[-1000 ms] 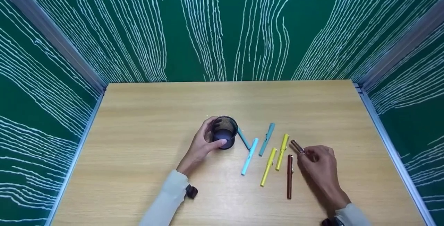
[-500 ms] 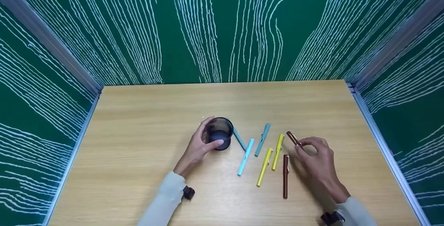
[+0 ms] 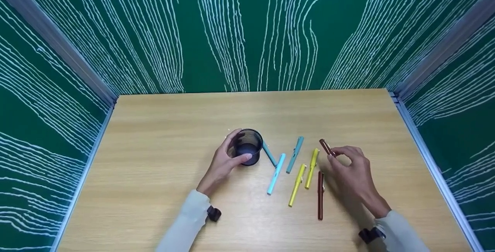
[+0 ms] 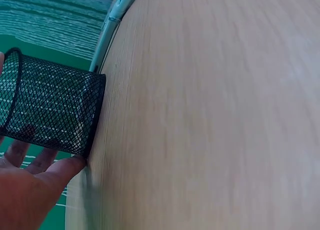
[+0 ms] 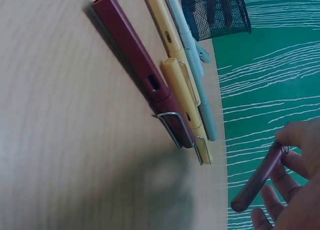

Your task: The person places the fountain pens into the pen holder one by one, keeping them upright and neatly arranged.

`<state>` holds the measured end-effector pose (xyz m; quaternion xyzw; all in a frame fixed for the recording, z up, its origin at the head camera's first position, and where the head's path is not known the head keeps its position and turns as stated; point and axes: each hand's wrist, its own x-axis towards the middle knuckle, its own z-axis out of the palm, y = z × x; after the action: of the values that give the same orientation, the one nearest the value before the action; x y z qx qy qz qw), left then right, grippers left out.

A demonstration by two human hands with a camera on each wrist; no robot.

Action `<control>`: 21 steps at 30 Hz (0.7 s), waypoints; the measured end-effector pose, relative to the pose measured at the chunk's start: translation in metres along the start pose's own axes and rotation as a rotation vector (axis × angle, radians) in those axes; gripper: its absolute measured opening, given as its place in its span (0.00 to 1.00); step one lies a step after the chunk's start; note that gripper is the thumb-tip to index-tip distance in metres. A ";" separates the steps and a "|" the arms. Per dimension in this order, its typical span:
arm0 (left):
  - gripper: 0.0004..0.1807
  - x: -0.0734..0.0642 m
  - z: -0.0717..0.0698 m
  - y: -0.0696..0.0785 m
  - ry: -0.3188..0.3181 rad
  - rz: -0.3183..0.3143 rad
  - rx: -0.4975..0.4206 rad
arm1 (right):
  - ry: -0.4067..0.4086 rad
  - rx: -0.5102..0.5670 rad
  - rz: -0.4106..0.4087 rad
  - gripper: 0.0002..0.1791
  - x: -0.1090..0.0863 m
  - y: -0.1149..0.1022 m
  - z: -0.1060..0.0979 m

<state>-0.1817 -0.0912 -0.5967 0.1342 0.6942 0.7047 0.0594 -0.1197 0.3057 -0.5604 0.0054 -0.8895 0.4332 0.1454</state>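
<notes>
In the head view my left hand (image 3: 221, 167) grips a black mesh pen cup (image 3: 247, 149) standing on the table, thumb at the near side and fingers around the far side. The left wrist view shows the cup's mesh wall (image 4: 55, 103) upright on its base. My right hand (image 3: 355, 172) pinches a dark red pen (image 3: 326, 146) between thumb and fingertips. That pen is raised off the table, tilted, as the right wrist view shows. Nearest below this hand lies another dark red pen (image 3: 320, 196), with two yellow pens (image 3: 297, 185) to its left.
Between the cup and the yellow pens lie a light blue pen (image 3: 276, 174) and a teal pen (image 3: 295, 154). A second teal pen (image 3: 269, 154) lies right beside the cup. Green panels (image 3: 216, 31) with white wavy lines enclose the wooden table (image 3: 154, 128) at the back and sides.
My right hand has lifted the dark red pen and carried it slightly away from me and to the left. The left hand keeps its hold on the cup in the same place.
</notes>
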 end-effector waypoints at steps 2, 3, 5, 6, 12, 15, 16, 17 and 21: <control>0.48 0.000 0.000 0.000 0.003 -0.005 0.001 | 0.008 0.012 -0.012 0.08 0.003 -0.002 0.001; 0.48 0.000 0.000 0.000 0.005 -0.009 -0.001 | 0.012 0.022 -0.015 0.08 0.005 -0.003 0.001; 0.48 -0.001 0.000 -0.001 0.004 -0.014 -0.006 | 0.019 0.032 -0.016 0.07 0.007 -0.005 0.002; 0.47 -0.001 0.000 -0.001 0.003 -0.014 -0.007 | 0.020 0.031 -0.012 0.07 0.008 -0.006 0.002; 0.48 0.006 0.009 0.002 0.004 0.000 -0.021 | 0.010 0.031 0.037 0.06 0.017 -0.014 -0.006; 0.48 0.005 0.010 0.003 0.002 -0.006 -0.023 | 0.002 0.046 0.059 0.07 0.020 -0.019 -0.004; 0.48 0.004 0.009 0.003 0.003 -0.007 -0.022 | -0.002 0.051 0.064 0.07 0.021 -0.021 -0.002; 0.48 0.002 0.008 0.003 0.004 -0.007 -0.022 | -0.007 0.057 0.069 0.07 0.022 -0.023 0.000; 0.48 -0.001 0.004 0.003 0.014 -0.002 -0.029 | -0.018 0.080 0.079 0.08 0.027 -0.031 0.007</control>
<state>-0.1795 -0.0878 -0.5939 0.1278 0.6846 0.7153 0.0573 -0.1433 0.2846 -0.5334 -0.0199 -0.8723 0.4737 0.1200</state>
